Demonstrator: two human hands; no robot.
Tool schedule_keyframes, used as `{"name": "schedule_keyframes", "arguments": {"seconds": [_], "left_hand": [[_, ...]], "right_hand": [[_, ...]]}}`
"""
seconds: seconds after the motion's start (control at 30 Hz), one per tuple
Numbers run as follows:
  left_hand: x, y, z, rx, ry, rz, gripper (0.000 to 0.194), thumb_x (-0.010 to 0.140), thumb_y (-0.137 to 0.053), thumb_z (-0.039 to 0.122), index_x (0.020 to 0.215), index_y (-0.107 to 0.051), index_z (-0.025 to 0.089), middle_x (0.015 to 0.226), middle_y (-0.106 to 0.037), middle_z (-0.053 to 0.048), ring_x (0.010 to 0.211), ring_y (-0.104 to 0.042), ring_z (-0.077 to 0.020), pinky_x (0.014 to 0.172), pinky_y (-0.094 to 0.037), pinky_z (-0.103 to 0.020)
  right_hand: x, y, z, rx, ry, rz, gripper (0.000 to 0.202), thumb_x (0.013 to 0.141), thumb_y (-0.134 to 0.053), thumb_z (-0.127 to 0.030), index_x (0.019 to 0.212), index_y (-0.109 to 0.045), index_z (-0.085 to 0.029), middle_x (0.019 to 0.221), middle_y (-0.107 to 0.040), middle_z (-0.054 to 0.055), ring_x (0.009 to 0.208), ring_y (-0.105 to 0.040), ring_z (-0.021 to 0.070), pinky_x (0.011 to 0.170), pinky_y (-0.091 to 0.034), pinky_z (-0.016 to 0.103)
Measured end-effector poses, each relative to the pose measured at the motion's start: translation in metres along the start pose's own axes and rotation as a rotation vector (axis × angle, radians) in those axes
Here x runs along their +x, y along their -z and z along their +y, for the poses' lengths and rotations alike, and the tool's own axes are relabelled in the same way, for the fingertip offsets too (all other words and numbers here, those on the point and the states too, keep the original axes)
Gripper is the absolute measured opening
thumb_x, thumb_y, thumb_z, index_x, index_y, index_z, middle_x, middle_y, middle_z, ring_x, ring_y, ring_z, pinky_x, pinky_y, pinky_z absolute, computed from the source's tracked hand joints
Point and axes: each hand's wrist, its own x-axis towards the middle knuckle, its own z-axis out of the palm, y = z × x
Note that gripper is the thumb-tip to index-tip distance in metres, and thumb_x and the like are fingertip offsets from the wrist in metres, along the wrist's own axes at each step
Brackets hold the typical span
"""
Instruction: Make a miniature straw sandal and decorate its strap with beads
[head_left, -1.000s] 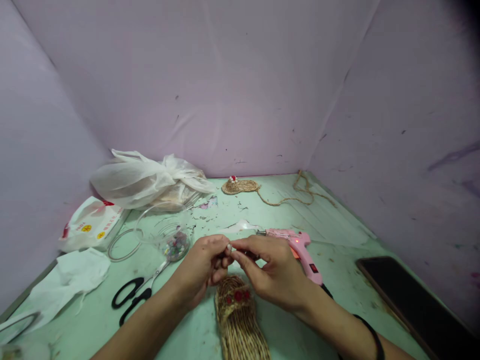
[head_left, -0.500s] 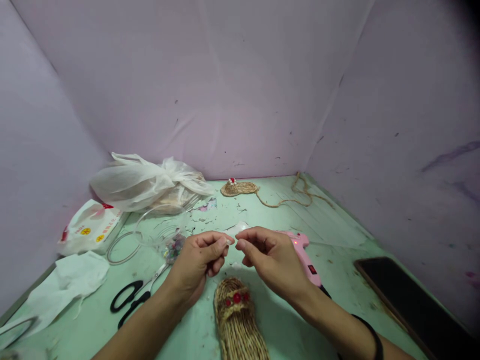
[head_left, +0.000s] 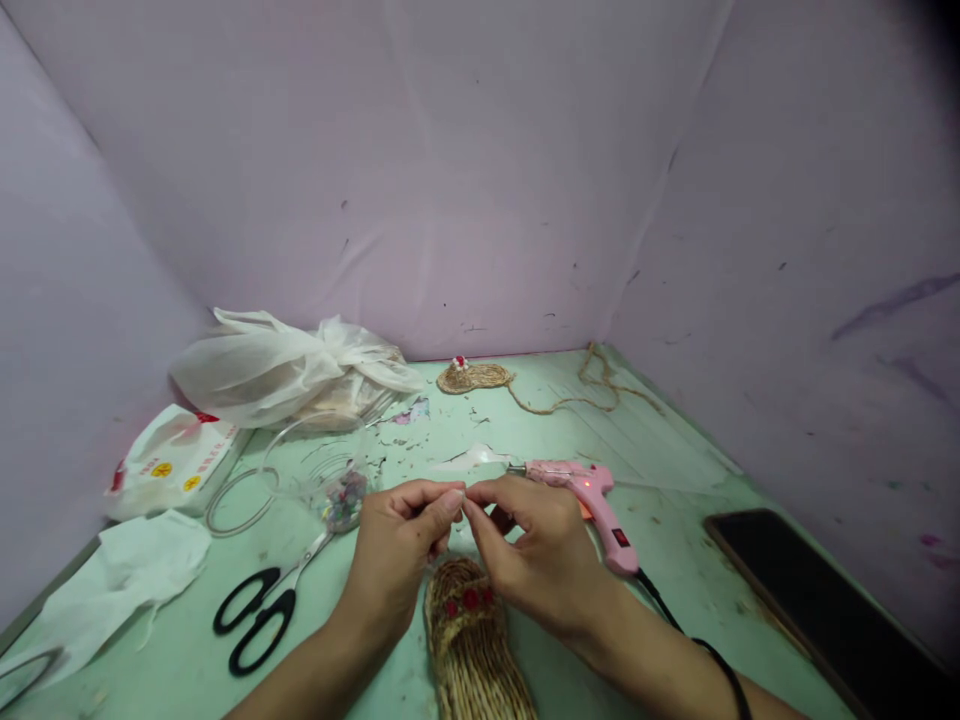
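Pinched thumb against forefinger, the left hand (head_left: 401, 545) holds a small white piece (head_left: 462, 491), of which we see only a speck; its exact kind is not discernible. With thumb and forefinger at the same spot, the right hand (head_left: 547, 545) meets the left at the fingertips; whether it too grips the piece, we cannot tell. We locate the piece above the green table (head_left: 667, 540), over the far, rounded end of a woven straw slipper (head_left: 480, 665). The slipper lies at the near middle, and we note red beads (head_left: 470, 600) across its strap. Just beyond the right hand we record a pink glue gun (head_left: 600, 490), its indicator light (head_left: 589, 484) glowing, a black cable (head_left: 660, 600) running nearer and right. Farther right lies a dark-screened smartphone (head_left: 817, 610). On the left we list black-handled scissors (head_left: 279, 613), a clear container of multicoloured beads (head_left: 346, 500) near their tips, and, farther off, a knotted white plastic bag (head_left: 292, 370). At the far middle we observe a second woven sole (head_left: 484, 376), twine (head_left: 551, 410) trailing right.
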Motion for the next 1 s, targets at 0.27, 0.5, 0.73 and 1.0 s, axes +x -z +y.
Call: {"name": "schedule_keyframes", "arguments": {"seconds": [0.27,0.5,0.73,1.0], "left_hand": [[-0.009,-0.003,-0.001,0.379,-0.249,0.058,0.013,0.066,-0.061,0.023,0.067,-0.072,0.015,0.052,-0.062,0.000,0.048,-0.049,-0.0113,0.048,-0.038,-0.022],[-0.014,-0.002,-0.005,0.489,-0.453,0.024,0.019,0.077,-0.052,0.022,0.066,-0.067,0.016,0.060,-0.061,0.000,0.055,-0.053,-0.0126,0.054,-0.040,-0.022],[-0.007,0.003,0.005,0.371,-0.169,-0.115,0.029,0.073,-0.053,0.032,0.050,-0.050,0.016,0.040,-0.038,0.006,0.042,-0.032,-0.0077,0.043,-0.025,-0.021],[-0.003,0.006,0.008,0.337,-0.032,-0.212,0.028,0.070,-0.050,0.039,0.054,-0.050,0.016,0.039,-0.033,0.008,0.040,-0.023,-0.0069,0.042,-0.016,-0.023]], "right_hand": [[-0.005,-0.008,0.005,-0.057,0.073,0.093,0.016,0.075,-0.052,-0.012,0.067,-0.065,-0.012,0.057,-0.064,0.004,0.049,-0.057,0.0121,0.048,-0.041,0.023],[-0.006,-0.008,0.003,0.008,0.037,0.079,0.015,0.076,-0.052,-0.014,0.066,-0.063,-0.013,0.055,-0.062,0.002,0.048,-0.054,0.0106,0.048,-0.039,0.022],[0.000,-0.007,0.003,0.159,-0.176,-0.035,0.016,0.073,-0.052,-0.016,0.058,-0.059,-0.014,0.046,-0.051,-0.003,0.041,-0.042,0.0071,0.040,-0.031,0.019],[0.002,-0.003,0.006,0.155,-0.023,-0.060,0.016,0.070,-0.051,-0.011,0.056,-0.058,-0.014,0.046,-0.051,-0.003,0.042,-0.044,0.0063,0.041,-0.033,0.018]]}}
